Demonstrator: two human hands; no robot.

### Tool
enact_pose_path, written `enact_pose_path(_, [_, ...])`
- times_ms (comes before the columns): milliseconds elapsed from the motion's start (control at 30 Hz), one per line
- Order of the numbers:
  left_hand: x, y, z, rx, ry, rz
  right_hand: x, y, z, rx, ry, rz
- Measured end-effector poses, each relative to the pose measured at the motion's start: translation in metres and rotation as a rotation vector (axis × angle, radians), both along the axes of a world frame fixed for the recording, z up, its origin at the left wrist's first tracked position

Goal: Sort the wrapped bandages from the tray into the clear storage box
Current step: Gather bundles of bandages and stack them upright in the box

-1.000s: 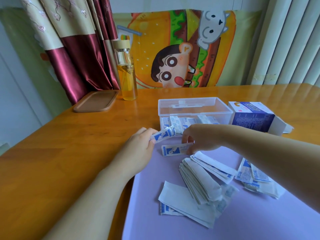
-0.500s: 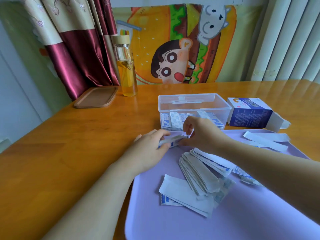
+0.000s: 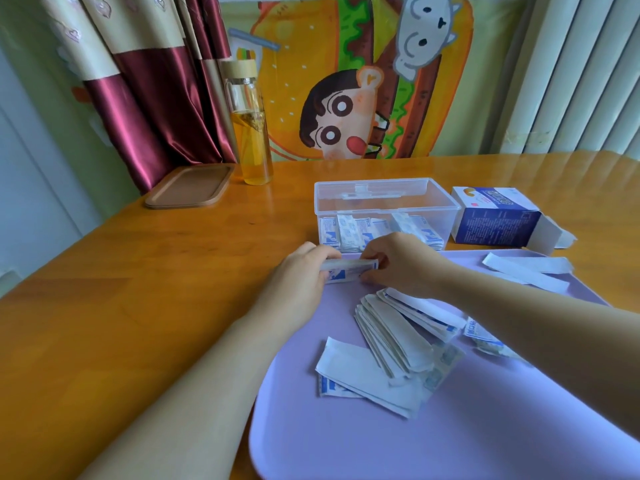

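Bandages are the business here, and we judge the step in hand to be squaring up a handful before it goes into the box. Our left hand [image 3: 302, 271] and right hand [image 3: 398, 262] meet over the far left corner of the lilac tray [image 3: 346, 445]. Each pinches one end of a small bundle [image 3: 347, 266] of wrapped bandages, fingers curled round it. Whether the bundle touches the tray or is held just clear of it we cannot tell. The clear storage box [image 3: 446, 220] stands open just beyond our hands on the wooden table [image 3: 138, 289], with a row of wrappers [image 3: 356, 230] standing on edge along its near wall. By our reckoning the sort is partway along. A fanned pile [image 3: 391, 336] lies mid-tray near our right forearm, a few more wrappers [image 3: 481, 336] peep out beside that arm, and loose white strips [image 3: 526, 268] lie at the far right of the tray. The next move, as we see it, calls for a short lift forward over the near rim of the box. The pinch should be firm at both ends so the bundle does not splay, and the bundle should be set down on edge beside the row already there. A blue carton [image 3: 495, 220] lies on its side just right of the box.
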State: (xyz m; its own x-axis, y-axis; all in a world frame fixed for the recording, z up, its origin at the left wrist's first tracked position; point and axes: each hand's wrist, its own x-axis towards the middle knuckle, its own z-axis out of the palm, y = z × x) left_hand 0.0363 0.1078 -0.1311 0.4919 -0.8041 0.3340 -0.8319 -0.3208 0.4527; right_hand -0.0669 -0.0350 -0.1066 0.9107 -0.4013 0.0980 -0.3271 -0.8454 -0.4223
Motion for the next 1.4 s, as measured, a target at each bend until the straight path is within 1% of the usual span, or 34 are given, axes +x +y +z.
enact_pose_path(133, [0.0,-0.002,-0.005,0.113,-0.023,-0.027,0.002,0.003,-0.001,0.006,-0.011,0.043])
enact_pose_path(333, [0.0,0.0,-0.004,0.141,-0.053,-0.05,0.004,0.007,0.0,0.024,0.011,0.07])
enact_pose_path(533, [-0.001,-0.003,-0.006,0.21,-0.07,-0.035,0.004,0.001,0.004,0.063,0.055,0.032])
enact_pose_path(667, [-0.005,-0.006,-0.008,0.255,-0.147,-0.009,0.008,0.008,-0.002,0.038,-0.003,0.063])
enact_pose_path(733, [-0.006,-0.005,-0.009,0.267,-0.162,0.003,0.007,0.008,-0.001,0.062,-0.045,0.06])
enact_pose_path(833, [-0.009,-0.003,-0.004,0.215,-0.186,0.0,0.001,0.006,0.012,0.052,-0.136,0.091])
enact_pose_path(900, [-0.012,-0.001,0.008,0.069,-0.114,-0.024,-0.003,0.005,0.029,0.061,-0.235,0.119])
enact_pose_path(1000, [-0.018,-0.007,0.039,-0.169,0.054,-0.068,-0.008,0.002,0.066,0.115,-0.379,0.123])
enact_pose_path(1067, [-0.023,-0.018,0.063,-0.221,0.151,-0.068,-0.007,-0.001,0.088,0.118,-0.443,0.143])
enact_pose_path(1200, [-0.019,-0.055,0.101,-0.203,0.298,-0.057,0.001,-0.023,0.12,-0.004,-0.494,0.114])
enact_pose_path(1267, [-0.011,-0.075,0.112,-0.144,0.308,-0.057,0.009,-0.042,0.129,-0.061,-0.48,0.069])
enact_pose_path(1333, [-0.004,-0.095,0.118,-0.062,0.293,-0.038,0.017,-0.066,0.133,-0.121,-0.42,-0.001])
enact_pose_path(1400, [0.005,-0.107,0.118,0.008,0.312,-0.026,0.025,-0.078,0.129,-0.129,-0.269,-0.06])
